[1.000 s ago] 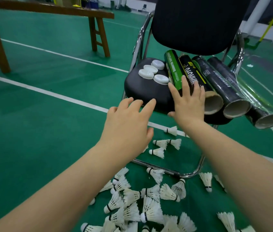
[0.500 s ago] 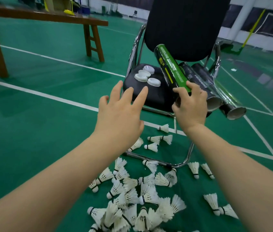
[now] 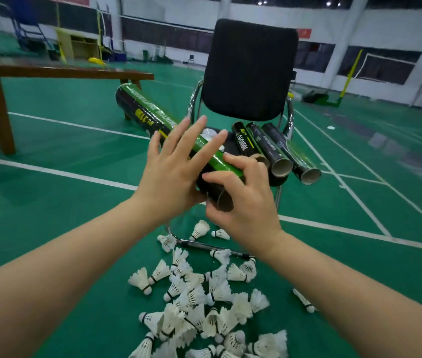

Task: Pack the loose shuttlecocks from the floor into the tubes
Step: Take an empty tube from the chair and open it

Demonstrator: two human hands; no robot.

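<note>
Wooden bench (image 3: 57,73) stood far left on the green court floor (image 3: 49,228), white lines crossing it. Change noted: a second earlier the green tube (image 3: 153,117) lay on the chair seat among the others; it had since been lifted clear and swung so that its capped far end pointed up and left, its open mouth toward the person. Left hand (image 3: 171,182) had moved in from open air to the tube's left side, fingers spread wide, palm against or just beside the wall; contact could not be confirmed. Right hand (image 3: 243,202) held the tube near its open end, thumb and fingers closed round it. Judgement: one tube was now in hand and ready for loading; no shuttlecock had yet gone in. Loose shuttlecocks (image 3: 204,306) remained heaped on the floor below the hands, a few scattered near the chair's chrome base. Three more tubes (image 3: 269,148) lay side by side on the black chair (image 3: 248,68), open ends forward, with white caps (image 3: 208,133) partly hidden behind the fingers. Further right: bare court, a net post, white hall wall behind.
</note>
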